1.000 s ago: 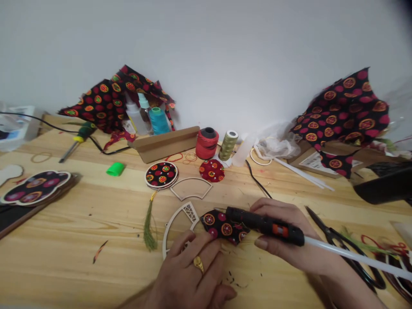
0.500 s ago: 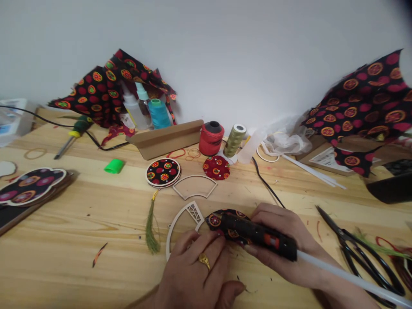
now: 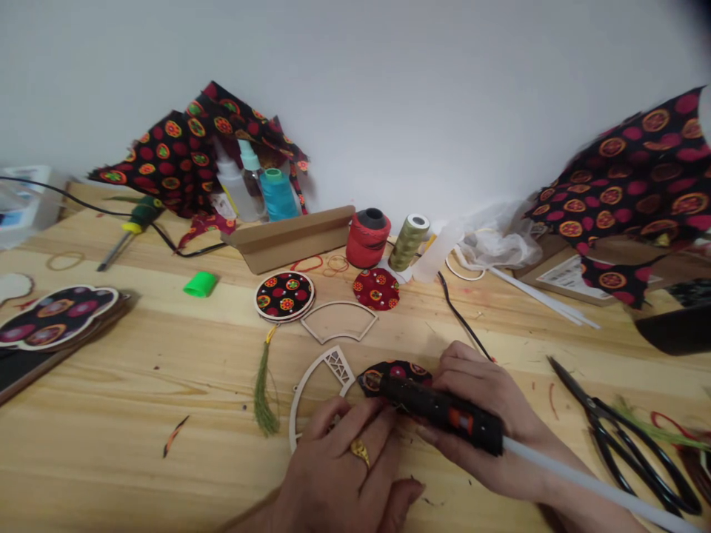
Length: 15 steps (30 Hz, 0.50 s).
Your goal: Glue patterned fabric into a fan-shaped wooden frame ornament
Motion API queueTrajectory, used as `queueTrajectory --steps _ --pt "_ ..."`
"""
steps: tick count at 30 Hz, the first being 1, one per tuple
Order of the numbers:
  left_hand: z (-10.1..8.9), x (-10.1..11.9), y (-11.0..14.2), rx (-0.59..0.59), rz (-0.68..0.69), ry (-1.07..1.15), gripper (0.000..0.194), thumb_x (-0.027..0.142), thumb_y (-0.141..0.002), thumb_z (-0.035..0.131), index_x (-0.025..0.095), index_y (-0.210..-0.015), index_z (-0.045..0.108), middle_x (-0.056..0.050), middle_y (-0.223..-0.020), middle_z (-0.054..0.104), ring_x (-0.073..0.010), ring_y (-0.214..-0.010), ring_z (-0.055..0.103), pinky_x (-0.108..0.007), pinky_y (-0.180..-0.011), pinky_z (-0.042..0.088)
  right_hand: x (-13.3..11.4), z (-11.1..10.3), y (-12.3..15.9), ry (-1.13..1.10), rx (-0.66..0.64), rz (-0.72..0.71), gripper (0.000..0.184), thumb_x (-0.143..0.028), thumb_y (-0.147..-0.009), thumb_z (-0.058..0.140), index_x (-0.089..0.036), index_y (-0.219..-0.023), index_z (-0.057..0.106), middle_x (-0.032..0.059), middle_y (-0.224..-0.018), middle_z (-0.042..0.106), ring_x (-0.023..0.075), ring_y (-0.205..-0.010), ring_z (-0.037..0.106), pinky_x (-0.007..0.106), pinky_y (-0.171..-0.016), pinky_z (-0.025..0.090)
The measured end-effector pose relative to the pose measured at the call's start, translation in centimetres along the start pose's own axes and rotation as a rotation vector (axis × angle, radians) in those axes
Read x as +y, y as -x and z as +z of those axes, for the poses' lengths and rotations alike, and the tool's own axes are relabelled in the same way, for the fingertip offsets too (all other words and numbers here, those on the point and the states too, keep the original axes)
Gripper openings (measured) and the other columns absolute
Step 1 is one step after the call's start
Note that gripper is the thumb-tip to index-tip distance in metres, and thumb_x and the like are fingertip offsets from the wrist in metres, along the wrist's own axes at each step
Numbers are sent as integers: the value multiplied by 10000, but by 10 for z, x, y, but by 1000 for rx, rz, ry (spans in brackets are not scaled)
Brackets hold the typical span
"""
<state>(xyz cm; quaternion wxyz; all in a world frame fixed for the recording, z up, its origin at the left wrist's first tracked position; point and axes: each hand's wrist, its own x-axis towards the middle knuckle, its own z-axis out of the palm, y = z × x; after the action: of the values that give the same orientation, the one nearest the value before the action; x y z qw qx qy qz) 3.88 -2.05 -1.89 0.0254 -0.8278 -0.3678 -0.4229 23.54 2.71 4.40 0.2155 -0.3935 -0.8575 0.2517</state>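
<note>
In my right hand is a black glue gun, with a long white glue stick running out of its rear. Its nozzle is over the left end of a dark patterned fabric piece; whether it touches cannot be seen. My left hand, with a gold ring, lies palm down, fingers stretched out and thumb apart. Its fingertips rest by the fabric's near edge and cover part of a curved wooden fan frame. The gun and both hands hide much of the fabric.
Black scissors lie at right. Beyond the hands are a thin wooden frame, a round fabric-filled piece, a green tassel and a red fabric disc. Thread spools, a cardboard strip and a screwdriver are farther back.
The glue gun has shifted slightly left and toward me over the fabric, its rear end swinging a little left. My left hand stays nearly in place. The whole view has moved slightly.
</note>
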Motion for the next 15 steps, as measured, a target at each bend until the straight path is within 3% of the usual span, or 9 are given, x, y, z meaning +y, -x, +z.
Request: queueTrajectory --steps 7,15 --pt "-8 2 -9 -84 3 -32 260 304 -893 494 175 -874 719 -51 -916 776 -219 -870 677 -354 -791 416 -2 3 -1 -3 -7 -8 128 -287 -796 640 -194 -738 573 19 -670 588 173 -649 507 327 -624 372" --pt "-6 2 -6 -61 5 -20 245 291 -880 513 157 -901 717 -61 -934 772 -224 -887 674 -359 -791 414 -2 4 -2 25 30 -15 164 -301 -794 651 -191 -707 567 11 -646 563 164 -626 492 316 -610 363"
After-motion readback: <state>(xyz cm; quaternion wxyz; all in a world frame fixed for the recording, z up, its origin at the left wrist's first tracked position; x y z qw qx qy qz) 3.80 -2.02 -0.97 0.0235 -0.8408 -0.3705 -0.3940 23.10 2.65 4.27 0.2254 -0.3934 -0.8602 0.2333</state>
